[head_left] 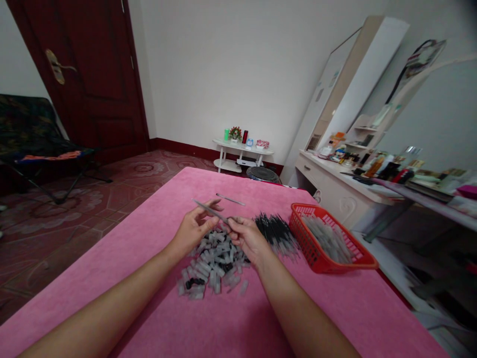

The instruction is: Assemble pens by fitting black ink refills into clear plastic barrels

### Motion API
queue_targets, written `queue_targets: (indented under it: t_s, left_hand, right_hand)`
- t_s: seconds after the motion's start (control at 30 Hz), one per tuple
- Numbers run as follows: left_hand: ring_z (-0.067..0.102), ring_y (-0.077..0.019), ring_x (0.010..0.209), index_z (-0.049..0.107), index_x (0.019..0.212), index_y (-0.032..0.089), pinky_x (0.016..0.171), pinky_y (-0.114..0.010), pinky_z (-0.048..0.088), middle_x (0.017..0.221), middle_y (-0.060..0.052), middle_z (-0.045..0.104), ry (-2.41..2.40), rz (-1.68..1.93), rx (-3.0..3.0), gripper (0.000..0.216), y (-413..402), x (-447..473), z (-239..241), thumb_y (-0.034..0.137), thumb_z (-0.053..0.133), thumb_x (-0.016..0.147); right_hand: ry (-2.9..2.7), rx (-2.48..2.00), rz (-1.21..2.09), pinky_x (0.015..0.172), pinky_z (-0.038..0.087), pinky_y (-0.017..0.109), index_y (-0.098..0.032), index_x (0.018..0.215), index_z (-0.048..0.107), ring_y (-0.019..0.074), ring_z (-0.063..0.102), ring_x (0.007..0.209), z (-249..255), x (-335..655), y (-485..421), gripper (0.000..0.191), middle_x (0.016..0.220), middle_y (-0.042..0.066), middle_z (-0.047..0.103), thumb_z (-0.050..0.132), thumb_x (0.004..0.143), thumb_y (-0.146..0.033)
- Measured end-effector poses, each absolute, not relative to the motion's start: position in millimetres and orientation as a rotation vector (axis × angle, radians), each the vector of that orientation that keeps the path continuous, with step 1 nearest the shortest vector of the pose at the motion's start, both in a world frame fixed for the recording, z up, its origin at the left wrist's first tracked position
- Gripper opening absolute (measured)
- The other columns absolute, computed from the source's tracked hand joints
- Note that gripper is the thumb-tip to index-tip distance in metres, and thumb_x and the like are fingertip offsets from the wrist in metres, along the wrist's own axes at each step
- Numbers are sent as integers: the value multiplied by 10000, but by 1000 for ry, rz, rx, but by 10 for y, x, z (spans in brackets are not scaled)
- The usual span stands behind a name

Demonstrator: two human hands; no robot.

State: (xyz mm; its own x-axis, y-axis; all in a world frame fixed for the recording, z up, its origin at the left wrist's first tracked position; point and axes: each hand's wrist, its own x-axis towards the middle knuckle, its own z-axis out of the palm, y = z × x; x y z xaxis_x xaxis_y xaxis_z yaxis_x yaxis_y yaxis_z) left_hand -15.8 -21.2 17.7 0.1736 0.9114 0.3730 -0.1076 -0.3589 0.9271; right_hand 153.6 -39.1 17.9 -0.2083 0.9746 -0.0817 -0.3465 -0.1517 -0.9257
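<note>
A slim grey pen-like stick (209, 209) slants between my two hands above the table. My right hand (248, 237) pinches its near end, where the fingertips cover any small part. Toward the far end, my left hand (194, 229) has the stick between thumb and curled fingers. Right below lies a loose heap of translucent caps (214, 261), with some small black pieces among them. To the right of my right hand is a bundle of thin black-and-grey sticks (278, 233). One single stick (230, 199) lies apart, beyond my hands.
A red plastic basket (316, 258) at the table's right holds many clear thin tubes (330, 238). Pink cloth (149, 293) covers the table. A dressing table (335, 184) with bottles stands right, a folding chair (44, 149) left, and a small white shelf (238, 147) by the far wall.
</note>
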Motion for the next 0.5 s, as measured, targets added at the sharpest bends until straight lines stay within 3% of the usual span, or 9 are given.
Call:
queue_targets:
  t_s: [0.13, 0.3, 0.5]
  left_hand:
    - [632, -164, 647, 670, 810, 126, 598, -267, 517, 786, -68, 682, 884, 1431, 1288, 359, -211, -186, 206, 463, 702, 688]
    - [631, -142, 665, 654, 784, 128, 587, -239, 519, 780, -54, 675, 918, 1580, 1121, 364, -11, -379, 142, 478, 694, 693]
    - [558, -109, 515, 668, 732, 127, 504, -212, 460, 639, -24, 649, 984, 1496, 1429, 268, -136, -293, 256, 384, 720, 677]
  right_hand:
    - [-1314, -1042, 1509, 359, 220, 162, -132, 663, 588, 27, 370, 371, 165, 1512, -423, 351, 512, -42, 539, 705, 657, -463]
    - [-1341, -1115, 1498, 379, 298, 163, -124, 727, 626, 46, 448, 401, 181, 1586, -402, 387, 567, -18, 593, 707, 645, -494]
    - [-1201, -947, 1709, 507, 437, 191, -144, 859, 610, 100, 604, 603, 167, 1461, -453, 430, 808, 43, 658, 723, 660, -508]
